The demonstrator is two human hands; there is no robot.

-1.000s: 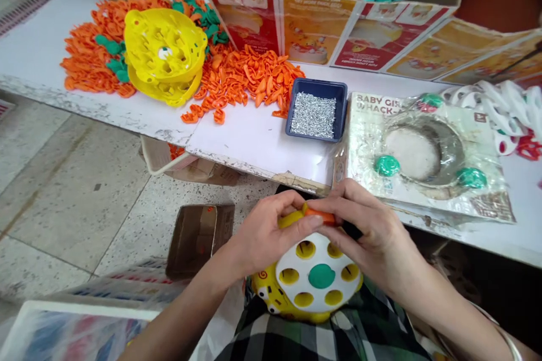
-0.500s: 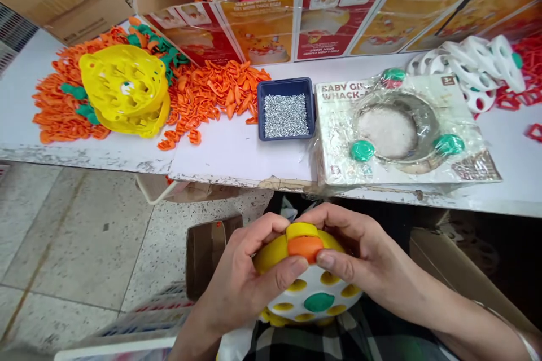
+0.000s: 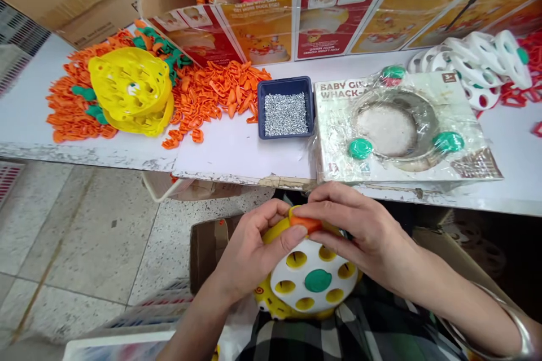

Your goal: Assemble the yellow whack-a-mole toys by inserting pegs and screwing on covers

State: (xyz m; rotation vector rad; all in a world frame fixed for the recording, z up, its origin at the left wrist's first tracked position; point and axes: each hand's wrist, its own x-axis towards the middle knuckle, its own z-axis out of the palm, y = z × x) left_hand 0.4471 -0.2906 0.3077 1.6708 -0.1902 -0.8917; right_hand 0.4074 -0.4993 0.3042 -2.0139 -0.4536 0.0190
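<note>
Yellow toy (image 3: 296, 279) sits white face up on the person's plaid lap (image 3: 339, 335), just below the table (image 3: 237, 161) edge. Left hand (image 3: 249, 251) grips its rim, thumb beside the orange piece (image 3: 305, 224), while right hand (image 3: 359, 237) clamps that piece against the rim, fingers on top. Beyond lies a blue tray (image 3: 285, 82) of screws (image 3: 285, 114).

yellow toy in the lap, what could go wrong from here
The orange piece is pinched between the fingertips of the left hand and the right hand, so it could slip. The yellow-and-white toy seems to rest on the lap and might tip towards the tile floor. The blue tray of small screws sits near the table's edge, so a bump could spill them.
</note>
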